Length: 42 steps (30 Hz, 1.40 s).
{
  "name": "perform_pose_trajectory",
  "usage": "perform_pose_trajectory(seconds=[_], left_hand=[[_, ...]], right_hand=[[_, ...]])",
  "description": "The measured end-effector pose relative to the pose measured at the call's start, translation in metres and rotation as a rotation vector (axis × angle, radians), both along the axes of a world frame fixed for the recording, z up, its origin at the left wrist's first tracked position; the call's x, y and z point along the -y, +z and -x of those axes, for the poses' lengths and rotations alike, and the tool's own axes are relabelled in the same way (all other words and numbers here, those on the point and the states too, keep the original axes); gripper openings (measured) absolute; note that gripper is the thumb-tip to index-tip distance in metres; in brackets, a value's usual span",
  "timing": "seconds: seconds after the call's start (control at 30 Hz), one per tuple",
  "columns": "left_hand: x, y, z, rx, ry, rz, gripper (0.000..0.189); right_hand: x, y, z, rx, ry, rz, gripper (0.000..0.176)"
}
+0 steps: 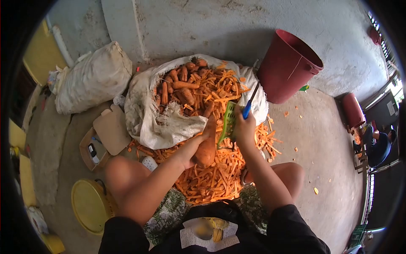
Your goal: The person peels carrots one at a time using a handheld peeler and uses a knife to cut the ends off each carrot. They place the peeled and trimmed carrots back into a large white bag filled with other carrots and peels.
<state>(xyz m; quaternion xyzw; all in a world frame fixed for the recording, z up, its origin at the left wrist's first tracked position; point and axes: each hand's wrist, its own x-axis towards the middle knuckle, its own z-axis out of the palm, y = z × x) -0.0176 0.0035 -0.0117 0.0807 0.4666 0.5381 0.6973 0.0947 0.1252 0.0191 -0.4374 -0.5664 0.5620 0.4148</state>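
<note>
My left hand (pixel 191 151) is closed around a large carrot (pixel 206 153), its narrow end pointing away from me. A blue-handled knife (pixel 247 109) is gripped in my right hand (pixel 245 129), its dark blade angled up and away. The same hand also has a green slotted tool (pixel 228 122) like a flat grater, close to the right of the carrot. Under both hands lies a heap of orange carrot strips (pixel 211 182). Just beyond, an opened white sack (pixel 144 101) holds whole carrots (pixel 185 84) and more cut pieces.
A red bin (pixel 287 67) stands behind right by the wall. At left are a full white sack (pixel 95 78), an opened cardboard box (pixel 112 131) with small items, and a yellow-lidded bucket (pixel 88 205). Another person (pixel 380 148) sits far right. Scraps dot the concrete floor (pixel 313 144).
</note>
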Motion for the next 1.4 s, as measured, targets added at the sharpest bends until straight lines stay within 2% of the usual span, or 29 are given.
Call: perform_pose_trajectory(seconds=[0.03, 0.13, 0.2, 0.33, 0.43, 0.5, 0.57, 0.63, 0.7, 0.83, 1.0, 1.07, 1.1, 1.13, 1.17, 1.23, 1.3, 1.37, 1.4], left_hand=[[-0.001, -0.001, 0.000, 0.001, -0.001, -0.002, 0.042], [0.001, 0.003, -0.003, 0.035, -0.061, -0.120, 0.040], [0.004, 0.012, -0.005, 0.029, 0.028, -0.069, 0.039], [0.007, 0.014, 0.003, 0.043, 0.068, -0.073, 0.036], [0.004, 0.005, -0.002, 0.144, 0.103, -0.073, 0.034], [0.002, -0.003, -0.007, 0.200, 0.112, -0.120, 0.034], [0.001, -0.006, -0.010, 0.256, 0.117, -0.167, 0.033], [0.002, 0.001, -0.013, 0.341, 0.090, -0.263, 0.031], [0.000, 0.003, -0.016, 0.331, 0.134, -0.236, 0.030], [0.001, -0.004, -0.016, 0.371, 0.114, -0.180, 0.033], [-0.002, -0.008, -0.012, 0.256, 0.043, -0.163, 0.037], [0.000, -0.007, -0.010, 0.116, -0.004, -0.161, 0.040], [0.005, -0.002, -0.011, 0.117, -0.004, -0.161, 0.040], [0.012, 0.004, -0.013, 0.108, -0.164, -0.169, 0.042], [0.018, 0.007, -0.016, 0.098, -0.325, -0.175, 0.045], [0.020, 0.011, -0.024, 0.042, -0.356, -0.147, 0.049], [0.023, 0.028, -0.029, 0.068, -0.380, -0.158, 0.049], [0.019, 0.019, -0.021, 0.140, -0.361, -0.218, 0.046], [0.016, 0.017, -0.017, 0.181, -0.250, -0.209, 0.044]], right_hand=[[0.002, -0.012, 0.004, 0.046, -0.055, -0.152, 0.026], [0.000, -0.016, 0.003, 0.082, -0.121, -0.242, 0.027], [-0.007, -0.012, -0.002, 0.196, -0.088, -0.412, 0.027], [-0.007, -0.004, -0.009, 0.272, -0.096, -0.333, 0.027], [0.007, 0.004, -0.008, -0.057, -0.003, 0.152, 0.027], [0.023, 0.005, -0.005, -0.037, 0.090, 0.162, 0.024], [0.037, 0.003, 0.001, -0.133, 0.108, 0.089, 0.021], [0.044, -0.003, 0.005, -0.114, 0.088, 0.023, 0.017], [0.045, -0.011, 0.008, -0.092, 0.010, -0.267, 0.017], [0.046, -0.003, 0.005, 0.051, -0.030, -0.312, 0.019], [0.034, -0.009, 0.002, 0.153, -0.014, -0.237, 0.020], [0.021, -0.018, 0.001, 0.221, -0.007, -0.245, 0.019], [0.007, -0.028, 0.001, 0.148, -0.125, -0.221, 0.017], [-0.011, -0.037, 0.000, 0.075, -0.243, -0.195, 0.017], [-0.041, -0.043, -0.011, 0.165, -0.290, -0.159, 0.017], [-0.082, -0.054, -0.032, 0.235, -0.439, -0.245, 0.022], [-0.099, -0.049, -0.039, 0.199, -0.573, -0.155, 0.023], [-0.076, -0.025, -0.031, -0.017, -0.455, -0.141, 0.022], [-0.064, -0.019, -0.025, -0.114, -0.373, -0.114, 0.021]])
